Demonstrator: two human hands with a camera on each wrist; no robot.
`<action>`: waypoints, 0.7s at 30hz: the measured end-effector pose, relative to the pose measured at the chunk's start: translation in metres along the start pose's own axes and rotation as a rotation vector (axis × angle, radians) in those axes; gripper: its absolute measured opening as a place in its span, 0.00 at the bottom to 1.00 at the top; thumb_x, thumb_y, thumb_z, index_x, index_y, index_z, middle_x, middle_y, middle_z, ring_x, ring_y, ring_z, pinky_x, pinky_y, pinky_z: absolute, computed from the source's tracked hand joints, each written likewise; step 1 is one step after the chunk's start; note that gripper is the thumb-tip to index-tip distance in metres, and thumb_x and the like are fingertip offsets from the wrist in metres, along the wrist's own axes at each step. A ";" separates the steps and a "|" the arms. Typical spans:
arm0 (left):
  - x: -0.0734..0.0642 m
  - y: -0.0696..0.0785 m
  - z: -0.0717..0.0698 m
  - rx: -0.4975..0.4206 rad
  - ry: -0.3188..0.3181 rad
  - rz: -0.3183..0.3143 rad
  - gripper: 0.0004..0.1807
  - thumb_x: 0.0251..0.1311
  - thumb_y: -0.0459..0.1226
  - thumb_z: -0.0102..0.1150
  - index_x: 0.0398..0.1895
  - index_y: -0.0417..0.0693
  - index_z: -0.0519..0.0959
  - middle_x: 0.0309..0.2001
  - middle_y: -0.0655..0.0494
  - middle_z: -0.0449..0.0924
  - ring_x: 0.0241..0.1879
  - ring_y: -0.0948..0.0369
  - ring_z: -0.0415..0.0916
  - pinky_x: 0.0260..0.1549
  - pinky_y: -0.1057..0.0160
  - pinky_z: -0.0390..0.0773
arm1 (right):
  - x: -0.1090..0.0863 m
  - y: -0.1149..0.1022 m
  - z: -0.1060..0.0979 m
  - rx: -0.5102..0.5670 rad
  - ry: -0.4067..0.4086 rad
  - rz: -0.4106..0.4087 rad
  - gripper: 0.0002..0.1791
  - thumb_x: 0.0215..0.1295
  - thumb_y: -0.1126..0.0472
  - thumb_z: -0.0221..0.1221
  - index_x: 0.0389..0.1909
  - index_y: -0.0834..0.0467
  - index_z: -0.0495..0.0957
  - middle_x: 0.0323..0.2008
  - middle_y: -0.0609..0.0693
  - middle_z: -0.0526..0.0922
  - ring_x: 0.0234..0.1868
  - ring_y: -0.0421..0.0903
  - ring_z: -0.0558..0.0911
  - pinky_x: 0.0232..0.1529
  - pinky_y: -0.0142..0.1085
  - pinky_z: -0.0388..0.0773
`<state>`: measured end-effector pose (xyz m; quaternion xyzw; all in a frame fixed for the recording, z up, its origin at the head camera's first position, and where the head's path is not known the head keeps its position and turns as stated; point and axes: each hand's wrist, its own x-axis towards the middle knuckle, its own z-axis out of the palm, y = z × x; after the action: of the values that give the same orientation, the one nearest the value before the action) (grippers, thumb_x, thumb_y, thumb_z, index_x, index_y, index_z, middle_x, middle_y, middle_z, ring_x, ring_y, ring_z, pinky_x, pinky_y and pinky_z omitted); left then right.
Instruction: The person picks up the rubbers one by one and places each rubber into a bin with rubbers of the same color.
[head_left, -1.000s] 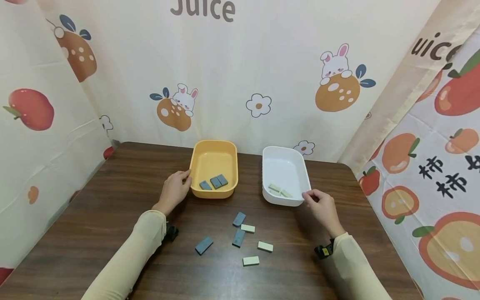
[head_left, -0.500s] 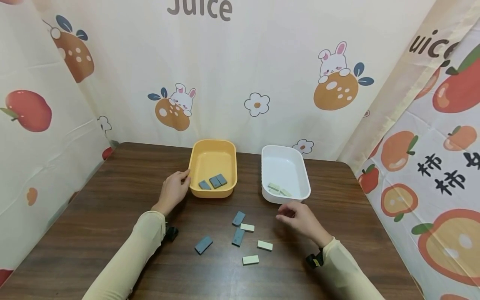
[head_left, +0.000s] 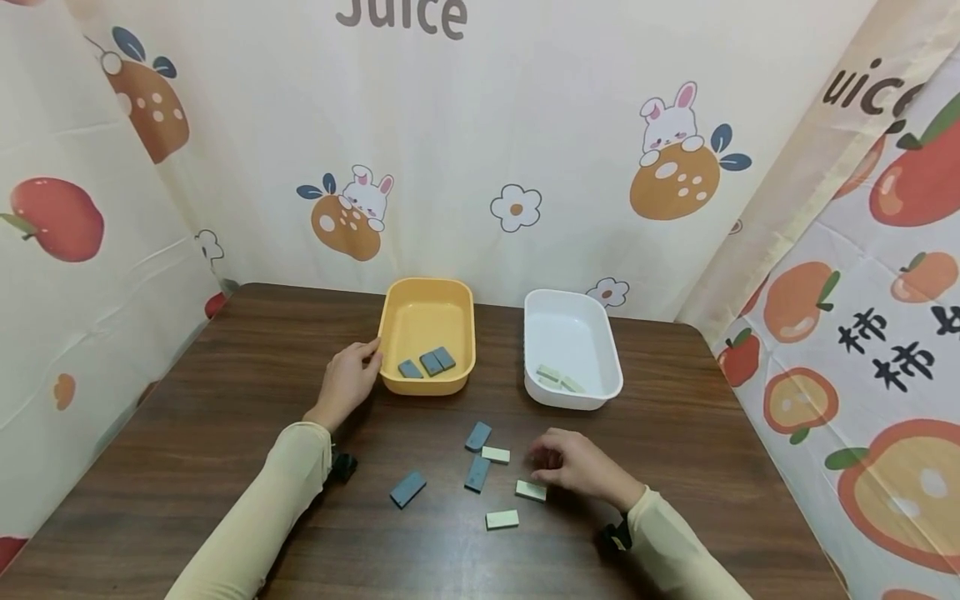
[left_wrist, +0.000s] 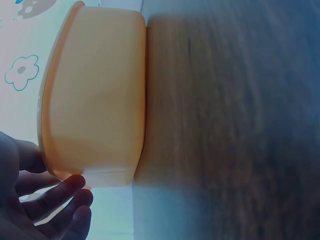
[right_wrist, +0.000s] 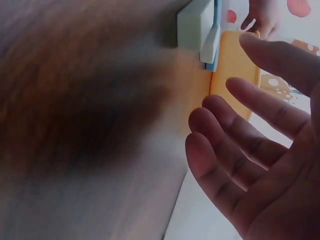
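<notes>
My left hand (head_left: 347, 382) holds the left rim of the yellow plastic bin (head_left: 420, 327), its thumb and fingers at the edge in the left wrist view. Several dark blue blocks (head_left: 432, 363) lie inside that bin. Over the table, my right hand (head_left: 576, 462) hangs with loosely bent fingers and holds nothing. Its fingertips are just above a pale green block (head_left: 531, 492). Two more pale green ones, a near block (head_left: 502, 521) and a far block (head_left: 496, 456), lie to its left. The far one sits between two blue blocks, an upper (head_left: 477, 436) and a lower (head_left: 477, 474).
Right of the yellow bin stands a white bin (head_left: 573, 333) with several pale green blocks (head_left: 550, 373) in its near end. Another blue block (head_left: 408, 490) lies alone at front left. A printed curtain (head_left: 450, 125) hangs behind the wooden table (head_left: 247, 375).
My right hand has left the near right corner of the white bin and come down and left to the loose blocks. The left hand stays on the yellow bin.
</notes>
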<state>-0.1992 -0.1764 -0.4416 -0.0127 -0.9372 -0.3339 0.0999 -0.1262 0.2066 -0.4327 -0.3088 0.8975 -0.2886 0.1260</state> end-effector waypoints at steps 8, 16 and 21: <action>0.000 -0.001 0.001 -0.006 -0.006 -0.009 0.22 0.69 0.39 0.51 0.64 0.42 0.73 0.52 0.40 0.81 0.34 0.51 0.74 0.34 0.55 0.73 | 0.002 -0.005 0.007 -0.009 -0.106 0.002 0.15 0.52 0.56 0.72 0.41 0.53 0.84 0.33 0.42 0.78 0.33 0.34 0.74 0.34 0.27 0.73; 0.000 -0.001 0.001 -0.014 0.004 -0.012 0.22 0.69 0.39 0.51 0.64 0.42 0.74 0.53 0.40 0.81 0.37 0.50 0.75 0.37 0.52 0.74 | 0.001 -0.011 0.009 -0.022 -0.166 -0.032 0.15 0.52 0.62 0.71 0.42 0.54 0.83 0.32 0.44 0.76 0.31 0.35 0.74 0.33 0.26 0.72; -0.001 -0.001 0.001 -0.017 0.009 -0.006 0.22 0.69 0.39 0.51 0.64 0.42 0.74 0.52 0.40 0.81 0.37 0.49 0.76 0.38 0.51 0.75 | 0.002 -0.013 0.011 -0.034 -0.156 -0.032 0.11 0.53 0.66 0.67 0.39 0.54 0.84 0.31 0.43 0.77 0.30 0.34 0.73 0.32 0.26 0.72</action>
<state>-0.1988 -0.1770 -0.4431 -0.0093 -0.9339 -0.3424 0.1029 -0.1175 0.1920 -0.4337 -0.3469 0.8846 -0.2503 0.1858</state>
